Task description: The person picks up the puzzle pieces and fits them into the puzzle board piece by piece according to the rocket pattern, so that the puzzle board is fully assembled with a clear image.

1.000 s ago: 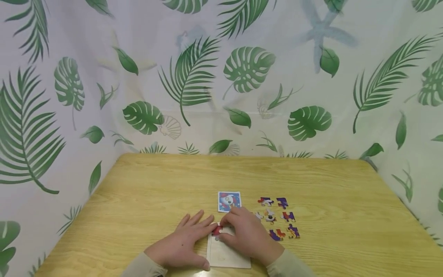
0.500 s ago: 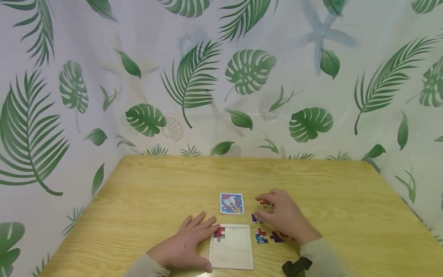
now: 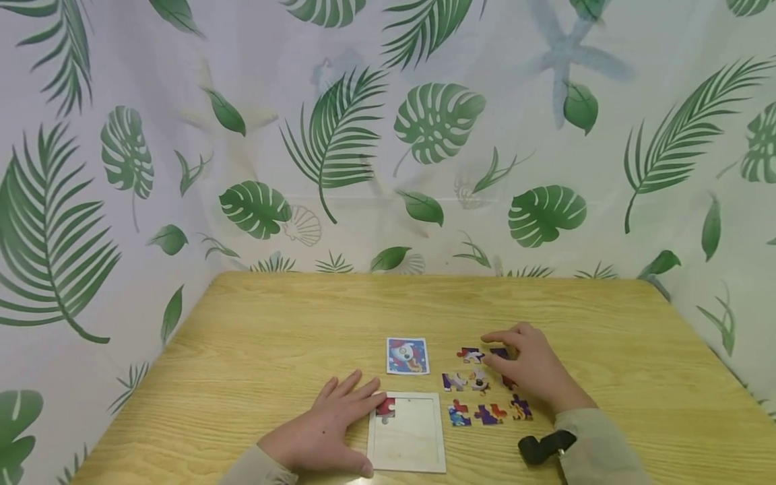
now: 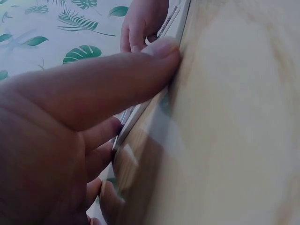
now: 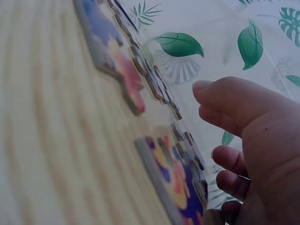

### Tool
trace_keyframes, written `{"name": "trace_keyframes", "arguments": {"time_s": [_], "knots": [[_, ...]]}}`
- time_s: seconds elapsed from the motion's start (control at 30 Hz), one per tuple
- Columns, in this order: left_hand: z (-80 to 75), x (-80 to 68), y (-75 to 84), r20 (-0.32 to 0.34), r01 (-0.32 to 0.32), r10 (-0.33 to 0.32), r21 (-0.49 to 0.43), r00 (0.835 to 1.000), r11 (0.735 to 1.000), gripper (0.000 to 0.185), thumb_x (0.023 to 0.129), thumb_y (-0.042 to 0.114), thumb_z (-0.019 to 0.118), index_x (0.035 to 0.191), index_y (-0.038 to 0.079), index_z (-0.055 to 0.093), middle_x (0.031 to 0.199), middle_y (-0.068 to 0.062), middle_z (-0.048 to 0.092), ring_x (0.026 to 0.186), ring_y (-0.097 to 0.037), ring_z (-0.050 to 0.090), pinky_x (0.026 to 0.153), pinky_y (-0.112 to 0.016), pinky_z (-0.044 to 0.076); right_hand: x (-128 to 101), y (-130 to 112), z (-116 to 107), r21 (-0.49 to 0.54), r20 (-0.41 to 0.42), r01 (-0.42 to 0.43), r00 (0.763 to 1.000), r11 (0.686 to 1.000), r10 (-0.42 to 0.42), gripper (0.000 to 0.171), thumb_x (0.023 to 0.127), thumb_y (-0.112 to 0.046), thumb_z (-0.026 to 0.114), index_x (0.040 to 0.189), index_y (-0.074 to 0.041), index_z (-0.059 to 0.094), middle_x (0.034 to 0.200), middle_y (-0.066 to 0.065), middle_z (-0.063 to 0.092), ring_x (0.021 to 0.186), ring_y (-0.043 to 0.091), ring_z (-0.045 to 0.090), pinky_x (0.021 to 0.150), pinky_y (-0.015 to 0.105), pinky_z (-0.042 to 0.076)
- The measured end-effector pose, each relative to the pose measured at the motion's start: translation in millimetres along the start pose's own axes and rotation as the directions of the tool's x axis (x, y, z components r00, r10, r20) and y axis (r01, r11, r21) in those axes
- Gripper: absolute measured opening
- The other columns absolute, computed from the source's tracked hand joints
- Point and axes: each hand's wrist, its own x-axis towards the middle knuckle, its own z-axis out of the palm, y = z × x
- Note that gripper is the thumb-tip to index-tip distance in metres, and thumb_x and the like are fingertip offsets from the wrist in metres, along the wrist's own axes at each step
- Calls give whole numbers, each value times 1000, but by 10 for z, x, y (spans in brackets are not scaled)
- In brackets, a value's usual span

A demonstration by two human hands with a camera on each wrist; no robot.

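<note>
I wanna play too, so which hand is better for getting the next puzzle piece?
Probably the right hand: it hovers by the loose pieces and looks empty. The left hand is farther from them, at the left side of the puzzle frame.

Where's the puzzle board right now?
In the head view, the puzzle board lies against the left hand, below the picture card and left of the loose puzzle pieces.

A flat, square wooden tray (image 3: 406,441) holds one red puzzle piece (image 3: 386,407) in its far left corner. To the tray's right, loose multicoloured pieces (image 3: 479,382) lie in three rows.
</note>
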Motion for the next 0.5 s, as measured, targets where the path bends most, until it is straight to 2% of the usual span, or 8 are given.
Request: {"name": "trace_keyframes", "arguments": {"time_s": [0.27,0.5], "knots": [[-14,9,24,-6,-11,11,4,1000,1000,97,69,69,64,149,33,22,155,8,13,142,-25,-4,109,-58,-2,46,40,24,-15,20,-16,1000,1000,17,38,82,-41,69,118,-29,66,108,5,47,98,24,41,77,40,38],[5,5,28,-11,-12,12,8,1000,1000,96,69,66,66,149,33,23,155,8,14,142,-25,-3,109,-57,-2,36,72,50,-37,22,31,999,999,-30,35,82,-39,70,115,-31,67,107,3,47,95,23,39,74,38,35]]}}
